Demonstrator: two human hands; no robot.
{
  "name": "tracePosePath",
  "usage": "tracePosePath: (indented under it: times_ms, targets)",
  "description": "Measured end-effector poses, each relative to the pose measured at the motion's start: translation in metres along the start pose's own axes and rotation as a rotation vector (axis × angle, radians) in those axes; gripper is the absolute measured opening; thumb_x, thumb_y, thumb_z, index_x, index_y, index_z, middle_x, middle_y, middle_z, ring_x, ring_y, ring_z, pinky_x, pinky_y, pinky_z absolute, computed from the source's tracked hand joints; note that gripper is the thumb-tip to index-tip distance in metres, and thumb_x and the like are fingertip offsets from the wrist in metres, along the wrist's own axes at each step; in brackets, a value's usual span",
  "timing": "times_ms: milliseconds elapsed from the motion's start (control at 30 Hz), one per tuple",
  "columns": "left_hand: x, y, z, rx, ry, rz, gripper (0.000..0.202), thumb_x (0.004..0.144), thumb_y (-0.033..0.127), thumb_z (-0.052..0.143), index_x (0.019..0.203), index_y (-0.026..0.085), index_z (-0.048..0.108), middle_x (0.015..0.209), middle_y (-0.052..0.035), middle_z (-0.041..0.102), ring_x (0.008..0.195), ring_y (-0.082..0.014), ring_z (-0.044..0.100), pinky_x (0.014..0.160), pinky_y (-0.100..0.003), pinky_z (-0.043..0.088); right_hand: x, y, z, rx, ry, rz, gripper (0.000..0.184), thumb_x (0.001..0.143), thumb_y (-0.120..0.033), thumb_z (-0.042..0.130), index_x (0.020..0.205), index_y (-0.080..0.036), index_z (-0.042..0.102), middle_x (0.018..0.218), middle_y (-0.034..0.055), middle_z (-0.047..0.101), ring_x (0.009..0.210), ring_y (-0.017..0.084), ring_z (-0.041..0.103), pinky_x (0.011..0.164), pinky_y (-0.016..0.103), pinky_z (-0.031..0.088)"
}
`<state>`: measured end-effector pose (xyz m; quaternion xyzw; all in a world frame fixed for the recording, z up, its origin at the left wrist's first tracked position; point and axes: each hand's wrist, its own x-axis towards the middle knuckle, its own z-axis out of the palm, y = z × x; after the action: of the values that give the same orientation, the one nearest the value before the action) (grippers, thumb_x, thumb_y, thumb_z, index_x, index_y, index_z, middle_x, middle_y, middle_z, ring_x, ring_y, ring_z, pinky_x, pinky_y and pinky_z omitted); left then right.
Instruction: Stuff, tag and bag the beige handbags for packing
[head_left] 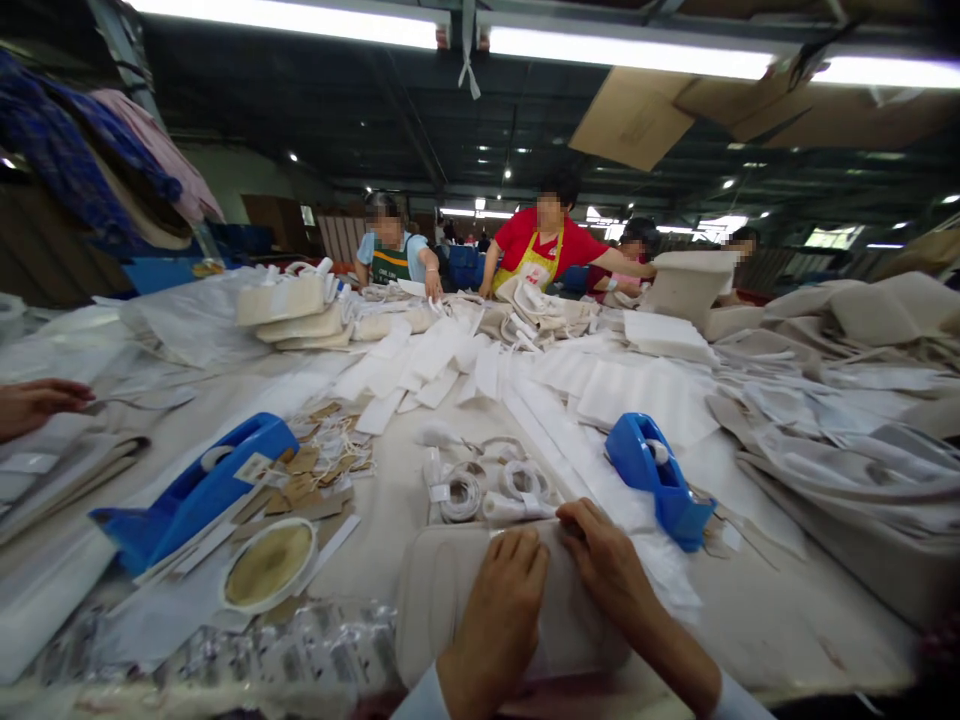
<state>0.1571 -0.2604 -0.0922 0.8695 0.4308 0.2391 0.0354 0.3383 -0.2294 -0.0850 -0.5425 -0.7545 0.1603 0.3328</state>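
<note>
A flat beige fabric piece (435, 600) with rounded corners lies before me at the table's front edge. My left hand (501, 610) rests on its middle, fingers curled and pressed together against the cloth. At its far edge my right hand (604, 555) has thumb and fingers closed on the fabric. What lies under the fingertips is hidden. Just beyond the piece sit coiled white straps (461, 497) and a second coil (523, 480), touching or nearly touching its far edge.
Blue tape dispensers stand left (202, 485) and right (660, 480). Near the left one are a tape roll (270, 565) and cardboard tags (322, 460). White foam sheets (637, 395) and fabric piles (862, 470) lie beyond. Co-workers stand opposite; another person's hand (37, 405) is at left.
</note>
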Motion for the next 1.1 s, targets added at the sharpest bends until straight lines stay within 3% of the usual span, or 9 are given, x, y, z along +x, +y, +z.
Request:
tracePosePath:
  times_ms: [167,233,333,433,533,633,833,933,1100]
  targets:
    - [-0.015,-0.006,0.025,-0.008,0.034,0.009,0.042,0.09,0.01,0.045,0.131,0.014,0.051,0.128,-0.0102,0.056,0.119,-0.0261,0.049,0.109,-0.041,0.038,0.048,-0.034,-0.005,-0.082,-0.048,-0.063,0.02,0.089,-0.011,0.036,0.087,-0.021,0.054,0.083,0.0038,0.061,0.079,0.019,0.059,0.074,0.032,0.045]
    - [-0.016,-0.008,0.026,-0.027,0.062,0.026,0.037,0.094,0.019,0.046,0.13,0.012,0.052,0.126,-0.0104,0.058,0.119,-0.026,0.05,0.109,-0.039,0.038,0.071,-0.059,0.0,-0.076,-0.06,-0.172,0.021,0.09,-0.011,0.037,0.089,-0.02,0.055,0.09,0.0054,0.062,0.087,0.02,0.059,0.078,0.032,0.046]
    - [-0.018,-0.009,0.023,-0.052,0.072,0.037,0.041,0.096,0.028,0.046,0.133,0.012,0.05,0.125,-0.0099,0.059,0.116,-0.0254,0.051,0.108,-0.038,0.039,0.091,-0.084,0.012,-0.163,-0.14,-0.297,0.023,0.083,-0.011,0.052,0.104,-0.019,0.057,0.106,0.0087,0.061,0.104,0.024,0.056,0.089,0.038,0.045]
    - [-0.018,-0.009,0.02,-0.068,0.07,0.041,0.04,0.096,0.029,0.045,0.133,0.011,0.05,0.122,-0.01,0.061,0.115,-0.0239,0.052,0.105,-0.036,0.042,0.089,-0.077,0.022,-0.368,-0.216,-0.276,0.053,0.071,-0.013,0.066,0.122,-0.019,0.054,0.108,0.0114,0.06,0.102,0.03,0.056,0.087,0.044,0.046]
    - [-0.016,-0.009,0.019,-0.056,0.069,0.042,0.04,0.096,0.028,0.045,0.131,0.01,0.053,0.123,-0.0115,0.061,0.118,-0.0251,0.051,0.105,-0.036,0.042,0.079,-0.056,0.028,-0.452,-0.294,-0.243,0.068,0.069,-0.01,0.062,0.135,-0.02,0.048,0.108,0.0121,0.062,0.102,0.031,0.058,0.088,0.046,0.044]
    - [-0.016,-0.009,0.018,-0.057,0.091,0.034,0.038,0.096,0.026,0.044,0.129,0.01,0.055,0.126,-0.0114,0.06,0.123,-0.0256,0.048,0.109,-0.035,0.039,0.074,-0.045,0.024,-0.31,-0.402,-0.218,0.073,0.067,-0.006,0.054,0.138,-0.022,0.045,0.117,0.0103,0.063,0.109,0.027,0.058,0.094,0.044,0.04]
    - [-0.022,-0.008,0.013,-0.105,0.048,0.018,0.04,0.094,0.016,0.045,0.132,0.009,0.052,0.134,-0.0108,0.056,0.128,-0.0227,0.045,0.114,-0.034,0.033,0.098,-0.034,-0.01,0.403,-0.48,0.182,0.076,0.063,-0.015,0.055,0.138,-0.017,0.042,0.104,0.005,0.068,0.095,0.022,0.062,0.083,0.034,0.046]
    - [-0.023,-0.007,0.009,-0.122,0.021,0.002,0.042,0.094,0.016,0.043,0.135,0.011,0.05,0.137,-0.0109,0.054,0.13,-0.0229,0.044,0.113,-0.034,0.034,0.102,-0.016,-0.025,0.619,-0.465,0.269,0.077,0.064,-0.019,0.059,0.139,-0.017,0.042,0.103,0.0062,0.069,0.097,0.023,0.063,0.087,0.036,0.046]
    - [-0.022,-0.006,0.006,-0.137,-0.001,-0.018,0.047,0.091,0.013,0.042,0.138,0.011,0.047,0.138,-0.0101,0.053,0.13,-0.0241,0.044,0.115,-0.035,0.032,0.089,0.003,-0.036,0.762,-0.326,0.28,0.071,0.069,-0.021,0.056,0.139,-0.016,0.043,0.105,0.0127,0.069,0.097,0.026,0.065,0.088,0.041,0.045]
